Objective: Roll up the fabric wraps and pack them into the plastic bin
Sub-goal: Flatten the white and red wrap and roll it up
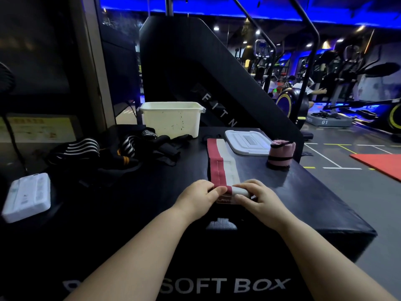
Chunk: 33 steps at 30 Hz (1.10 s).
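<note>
Left hand (199,195) and right hand (260,198) pinch my red-and-white fabric wrap (221,168), rolled end.
Soft, limp; I'd hold the roll's edges, tail toward the cream plastic bin (171,118).

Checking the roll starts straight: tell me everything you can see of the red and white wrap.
The red and white wrap is a long woven-looking band, dark red on its left half, white on its right. It lies flat on the black soft box, its far end beside the white lid. The near end is rolled into a small turn with a label showing. The left hand grips the roll's red side, the right hand its white side.
</note>
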Available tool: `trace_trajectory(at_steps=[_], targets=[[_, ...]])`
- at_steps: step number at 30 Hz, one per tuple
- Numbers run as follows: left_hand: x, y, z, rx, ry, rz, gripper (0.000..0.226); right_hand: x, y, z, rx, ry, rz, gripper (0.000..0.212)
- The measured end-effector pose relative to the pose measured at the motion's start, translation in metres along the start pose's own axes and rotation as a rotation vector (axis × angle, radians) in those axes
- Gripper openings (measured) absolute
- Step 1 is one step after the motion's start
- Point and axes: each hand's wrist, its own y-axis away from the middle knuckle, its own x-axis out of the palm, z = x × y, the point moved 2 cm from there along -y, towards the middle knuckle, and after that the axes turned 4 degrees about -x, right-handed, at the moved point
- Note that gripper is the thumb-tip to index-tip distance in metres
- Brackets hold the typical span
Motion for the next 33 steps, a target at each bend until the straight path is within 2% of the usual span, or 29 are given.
trace_trajectory(at_steps=[6,15,20,22,25,30,33], targets=[[0.000,0.002,-0.001,-0.129,0.012,0.032,0.055,-0.001,-0.001,0.005,0.081,-0.073,-0.002,0.016],[0.001,0.000,-0.004,-0.201,0.013,0.013,0.061,0.001,-0.003,0.003,0.152,-0.185,-0.043,0.006],[0.004,0.004,-0.004,-0.178,-0.023,-0.055,0.055,0.001,-0.003,0.004,0.135,-0.249,-0.057,0.004],[0.006,0.003,0.002,-0.150,0.065,-0.124,0.040,0.002,-0.002,0.005,0.132,-0.277,-0.068,0.004],[0.008,0.003,0.010,-0.092,0.154,-0.109,0.034,0.002,-0.001,0.005,0.141,-0.254,-0.089,0.006],[0.007,0.006,0.010,-0.075,0.151,-0.027,0.031,0.003,-0.003,0.004,0.167,-0.209,-0.128,0.016],[0.007,0.007,0.009,-0.088,0.167,-0.019,0.047,0.004,-0.005,0.005,0.175,-0.195,-0.140,0.018]])
